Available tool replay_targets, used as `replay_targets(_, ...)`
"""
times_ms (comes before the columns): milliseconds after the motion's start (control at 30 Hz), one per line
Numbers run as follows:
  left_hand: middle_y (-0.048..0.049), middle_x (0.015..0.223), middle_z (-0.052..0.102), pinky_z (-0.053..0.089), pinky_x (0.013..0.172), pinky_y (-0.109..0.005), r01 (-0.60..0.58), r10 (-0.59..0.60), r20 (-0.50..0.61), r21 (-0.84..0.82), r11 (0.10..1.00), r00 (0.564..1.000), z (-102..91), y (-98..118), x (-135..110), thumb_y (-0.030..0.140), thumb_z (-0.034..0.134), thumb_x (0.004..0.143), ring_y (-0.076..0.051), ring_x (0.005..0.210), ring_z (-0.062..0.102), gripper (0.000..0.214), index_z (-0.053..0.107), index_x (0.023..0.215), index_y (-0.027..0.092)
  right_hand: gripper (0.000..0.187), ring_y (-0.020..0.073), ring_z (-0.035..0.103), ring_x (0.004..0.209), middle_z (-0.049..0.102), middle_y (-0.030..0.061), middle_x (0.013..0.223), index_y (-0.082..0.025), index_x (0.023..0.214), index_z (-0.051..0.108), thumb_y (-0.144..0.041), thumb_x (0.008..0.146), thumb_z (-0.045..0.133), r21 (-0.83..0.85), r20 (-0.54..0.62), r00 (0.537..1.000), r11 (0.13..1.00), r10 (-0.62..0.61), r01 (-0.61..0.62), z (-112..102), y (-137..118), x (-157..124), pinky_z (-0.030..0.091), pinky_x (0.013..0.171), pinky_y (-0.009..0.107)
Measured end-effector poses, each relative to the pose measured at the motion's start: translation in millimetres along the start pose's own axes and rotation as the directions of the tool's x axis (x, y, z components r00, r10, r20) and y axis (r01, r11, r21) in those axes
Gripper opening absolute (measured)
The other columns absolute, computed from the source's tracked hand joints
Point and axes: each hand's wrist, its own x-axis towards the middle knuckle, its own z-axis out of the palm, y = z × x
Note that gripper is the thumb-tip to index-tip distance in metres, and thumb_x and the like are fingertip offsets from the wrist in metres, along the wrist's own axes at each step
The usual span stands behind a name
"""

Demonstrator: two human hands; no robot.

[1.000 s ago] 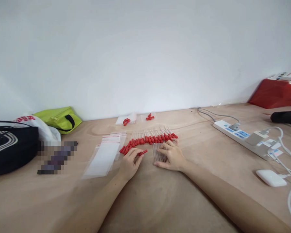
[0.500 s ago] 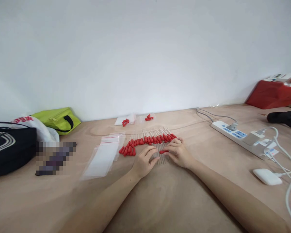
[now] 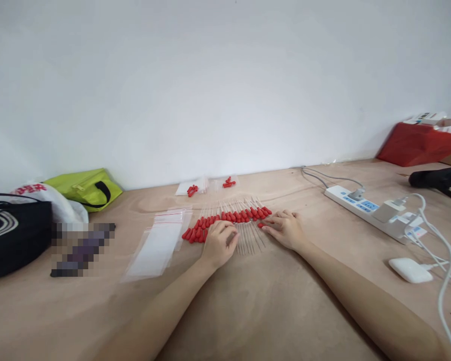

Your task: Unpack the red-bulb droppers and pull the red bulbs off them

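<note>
A row of glass droppers with red rubber bulbs [image 3: 236, 216] lies on the table, thin tubes pointing toward the wall. In front of it, several clear glass tubes [image 3: 248, 239] fan out toward me; whether bulbs cap their far ends I cannot tell. My left hand [image 3: 218, 244] rests at the left of these tubes, fingers curled and thumb close to them, covering part of the red row. Anything in its fingertips is hidden. At the row's right end, my right hand [image 3: 287, 229] has thumb and fingers on a red rubber bulb [image 3: 261, 225].
Clear zip bags [image 3: 160, 245] lie left of the droppers. Two small piles of red bulbs [image 3: 192, 190] sit on bags near the wall. A power strip [image 3: 361, 206], white cables and a white charging case [image 3: 410, 269] are at right. Bags [image 3: 17, 240] stand at far left.
My hands have moved apart: the left slightly left over the row, the right to the right and up with a red bulb at its fingertips. More glass tubes show between them.
</note>
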Motion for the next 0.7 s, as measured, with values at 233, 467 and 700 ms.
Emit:
replay_targets(233, -0.0037, 0.079, 0.059, 0.038, 0.077, -0.037, 0.197, -0.228, 0.21, 0.159, 0.967, 0.951, 24.9, 2.8, 66.8, 0.036, 0.059, 0.072, -0.022, 0.086, 0.052, 0.018, 0.06, 0.066, 0.02, 0.038, 0.0158, 0.05, 0.067, 0.063, 0.0024, 0.063, -0.024, 0.07, 0.068, -0.046, 0.083, 0.04, -0.025, -0.143, 0.969, 0.978, 0.199, -0.205, -3.9, 4.1, 0.8, 0.022, 0.067, 0.031)
replay_targets(467, -0.0076, 0.083, 0.061, 0.033, 0.084, -0.044, 0.379, -0.455, 0.266, 0.292, 0.878, 0.85, 49.1, 9.7, 86.2, 0.059, 0.054, 0.066, -0.029, 0.094, 0.051, 0.04, 0.065, 0.058, 0.022, 0.029, 0.0158, 0.049, 0.067, 0.063, 0.001, 0.063, -0.026, 0.071, 0.068, -0.041, 0.081, 0.046, -0.016, -0.118, 0.972, 0.978, 0.202, -0.206, -0.6, 4.1, 1.1, 0.021, 0.069, 0.031)
replay_targets(700, -0.0066, 0.075, 0.063, 0.036, 0.08, -0.038, 0.445, -0.499, 0.228, 0.251, 0.86, 0.836, 49.2, 12.6, 91.4, 0.043, 0.058, 0.067, -0.025, 0.088, 0.054, 0.027, 0.065, 0.057, 0.02, 0.032, 0.0159, 0.05, 0.068, 0.063, 0.0015, 0.063, -0.024, 0.068, 0.068, -0.042, 0.081, 0.045, 0.006, -0.145, 0.965, 0.975, 0.219, -0.22, 0.0, 5.8, 1.9, 0.022, 0.07, 0.032)
